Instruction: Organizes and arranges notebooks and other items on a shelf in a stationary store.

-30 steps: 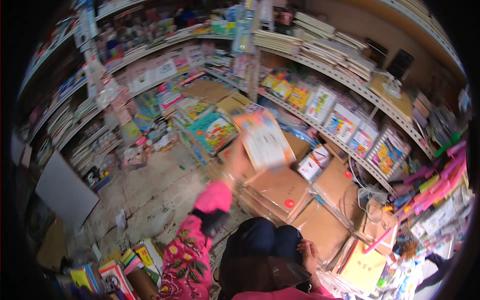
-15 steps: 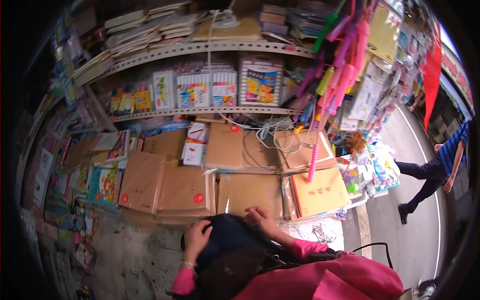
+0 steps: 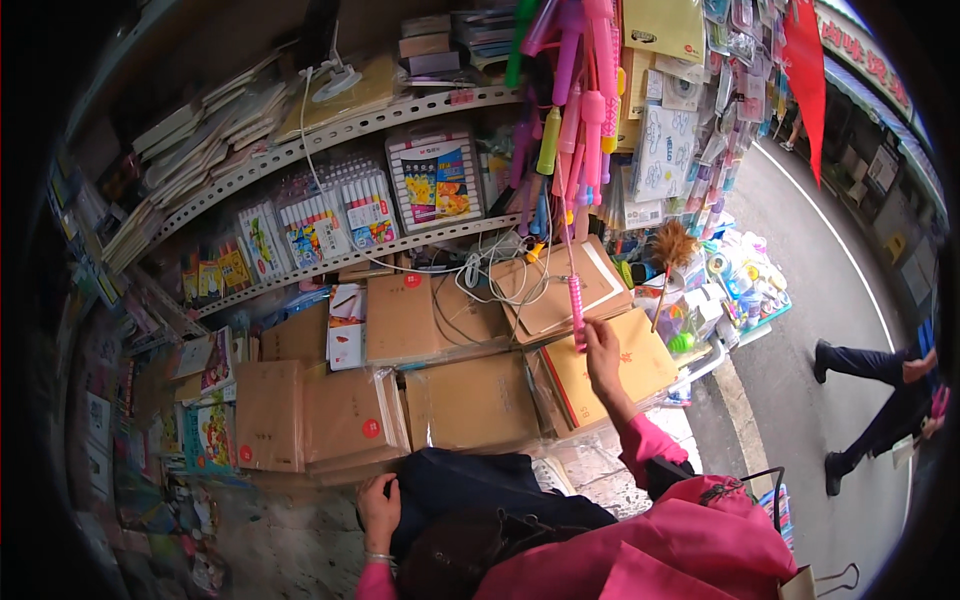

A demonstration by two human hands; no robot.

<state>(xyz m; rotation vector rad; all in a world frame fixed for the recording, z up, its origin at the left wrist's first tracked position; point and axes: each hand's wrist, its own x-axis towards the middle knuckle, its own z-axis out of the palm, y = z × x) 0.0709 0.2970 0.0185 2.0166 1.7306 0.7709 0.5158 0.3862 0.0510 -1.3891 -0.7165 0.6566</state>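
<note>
My right hand reaches over a yellow notebook, with its fingers closed at the lower end of a pink ridged stick that hangs on a thin cord. My left hand, a bracelet at its wrist, rests with bent fingers on the dark blue cloth over my lap; what is under its fingers, if anything, is hidden. A dark bag lies against me. Brown-covered notebooks in clear wrap lie in stacks just ahead of my lap.
Marker sets and piled books stand on perforated metal shelves. White cables tangle over the notebooks. Pink and purple sticks dangle at upper right. A feather duster stands beside small goods. On the road a person walks by.
My right hand has left my lap and moved forward and right to the hanging pink stick. My left hand stays on the dark cloth. The view has turned to the right.
</note>
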